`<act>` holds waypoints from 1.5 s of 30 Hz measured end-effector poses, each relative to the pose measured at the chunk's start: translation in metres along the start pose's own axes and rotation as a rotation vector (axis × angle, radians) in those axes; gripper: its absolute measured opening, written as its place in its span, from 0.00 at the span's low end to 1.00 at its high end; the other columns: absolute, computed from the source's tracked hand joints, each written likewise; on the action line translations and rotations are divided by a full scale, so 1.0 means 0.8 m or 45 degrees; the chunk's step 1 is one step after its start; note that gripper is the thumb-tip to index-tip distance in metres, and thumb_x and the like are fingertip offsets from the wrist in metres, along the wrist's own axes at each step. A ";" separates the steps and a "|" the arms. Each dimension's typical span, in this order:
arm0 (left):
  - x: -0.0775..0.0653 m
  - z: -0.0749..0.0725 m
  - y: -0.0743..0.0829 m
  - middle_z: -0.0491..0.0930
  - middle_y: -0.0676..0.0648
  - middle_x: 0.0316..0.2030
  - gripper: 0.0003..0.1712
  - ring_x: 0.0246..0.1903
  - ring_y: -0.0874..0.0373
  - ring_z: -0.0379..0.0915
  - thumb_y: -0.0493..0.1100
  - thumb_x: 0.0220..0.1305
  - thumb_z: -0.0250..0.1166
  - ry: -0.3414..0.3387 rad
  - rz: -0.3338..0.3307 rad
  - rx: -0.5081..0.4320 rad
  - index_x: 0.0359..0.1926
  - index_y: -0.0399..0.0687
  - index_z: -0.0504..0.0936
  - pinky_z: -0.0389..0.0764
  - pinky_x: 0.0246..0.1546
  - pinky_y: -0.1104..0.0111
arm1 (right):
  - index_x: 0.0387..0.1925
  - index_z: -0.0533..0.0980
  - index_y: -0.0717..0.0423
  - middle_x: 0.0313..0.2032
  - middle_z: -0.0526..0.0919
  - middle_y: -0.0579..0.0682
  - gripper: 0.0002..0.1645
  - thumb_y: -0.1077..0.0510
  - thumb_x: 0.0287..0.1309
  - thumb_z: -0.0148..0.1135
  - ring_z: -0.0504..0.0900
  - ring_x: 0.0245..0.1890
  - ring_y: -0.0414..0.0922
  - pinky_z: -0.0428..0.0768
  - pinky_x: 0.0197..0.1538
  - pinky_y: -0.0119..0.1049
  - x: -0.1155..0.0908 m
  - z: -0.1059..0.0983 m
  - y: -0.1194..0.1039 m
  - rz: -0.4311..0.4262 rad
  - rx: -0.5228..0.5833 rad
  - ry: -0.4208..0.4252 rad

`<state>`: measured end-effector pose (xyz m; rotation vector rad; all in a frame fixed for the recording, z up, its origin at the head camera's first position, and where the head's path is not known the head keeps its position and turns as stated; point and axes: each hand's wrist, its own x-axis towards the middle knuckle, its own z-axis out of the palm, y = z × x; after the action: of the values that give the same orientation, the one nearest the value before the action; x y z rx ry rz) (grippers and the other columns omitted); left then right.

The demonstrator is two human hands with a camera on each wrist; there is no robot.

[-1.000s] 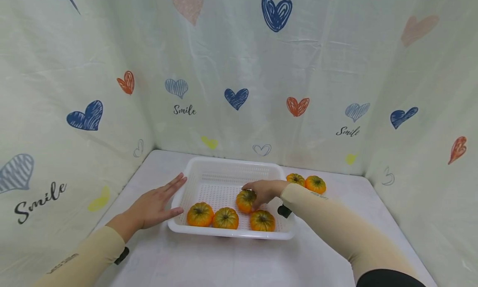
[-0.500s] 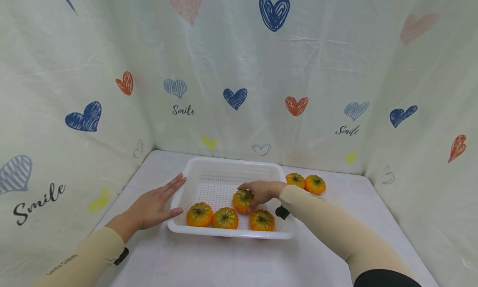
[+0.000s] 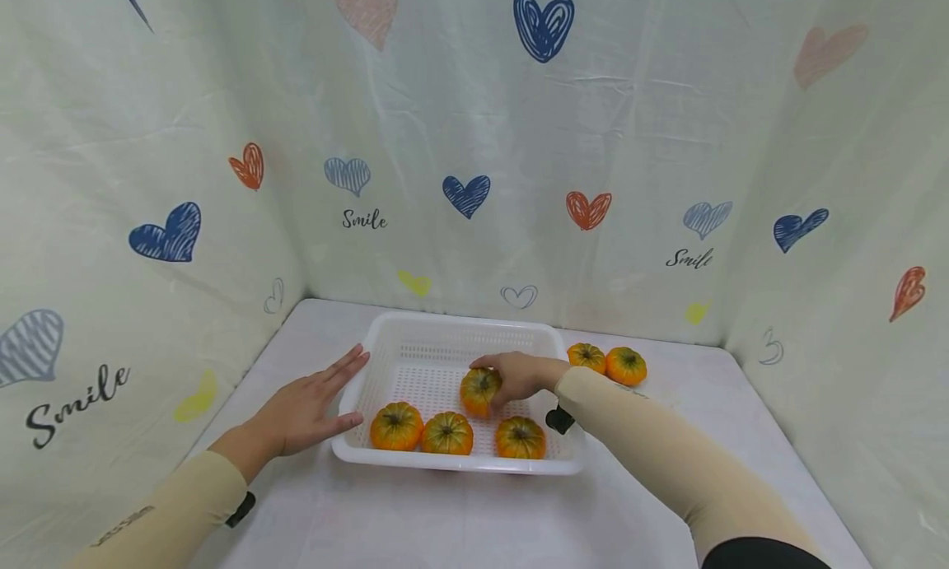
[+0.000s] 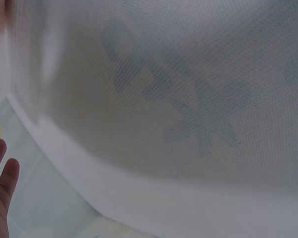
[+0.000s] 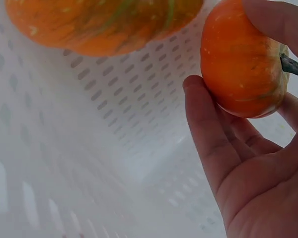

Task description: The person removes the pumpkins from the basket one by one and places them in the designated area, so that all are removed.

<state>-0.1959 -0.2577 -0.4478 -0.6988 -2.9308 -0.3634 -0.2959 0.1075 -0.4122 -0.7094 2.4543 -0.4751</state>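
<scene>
My right hand (image 3: pixel 519 375) grips a small orange pumpkin (image 3: pixel 480 391) with green-brown streaks, inside a white plastic basket (image 3: pixel 460 464). In the right wrist view the thumb and fingers curl round the held pumpkin (image 5: pixel 246 59), its dark stem facing the palm. Three more pumpkins stand along the basket's near side: one at the left (image 3: pixel 396 426), one in the middle (image 3: pixel 448 433) and one at the right (image 3: pixel 521 437). My left hand (image 3: pixel 307 407) has its fingers spread and straight at the basket's left rim. Part of that hand (image 4: pixel 2 193) shows at the edge of the left wrist view.
Two more pumpkins, one in front (image 3: pixel 626 366) and one partly behind the sleeve (image 3: pixel 586 355), stand on the white-covered table (image 3: pixel 460 520) to the right of the basket. A pale curtain (image 3: pixel 638 132) printed with hearts encloses the table at the back and sides.
My right hand has moved a little left and up with its pumpkin, widening the gap to the near right pumpkin. My left hand stays at the rim.
</scene>
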 end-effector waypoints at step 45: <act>0.000 0.000 -0.001 0.46 0.47 0.78 0.50 0.64 0.41 0.68 0.67 0.66 0.57 0.000 0.018 0.010 0.80 0.55 0.48 0.73 0.55 0.40 | 0.76 0.58 0.42 0.62 0.72 0.52 0.49 0.50 0.58 0.72 0.75 0.51 0.53 0.80 0.51 0.43 -0.104 -0.081 0.051 -0.221 0.344 0.411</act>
<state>-0.1964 -0.2584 -0.4481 -0.7185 -2.9238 -0.3503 -0.2894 0.1997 -0.3471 -0.7830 2.5577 -1.0385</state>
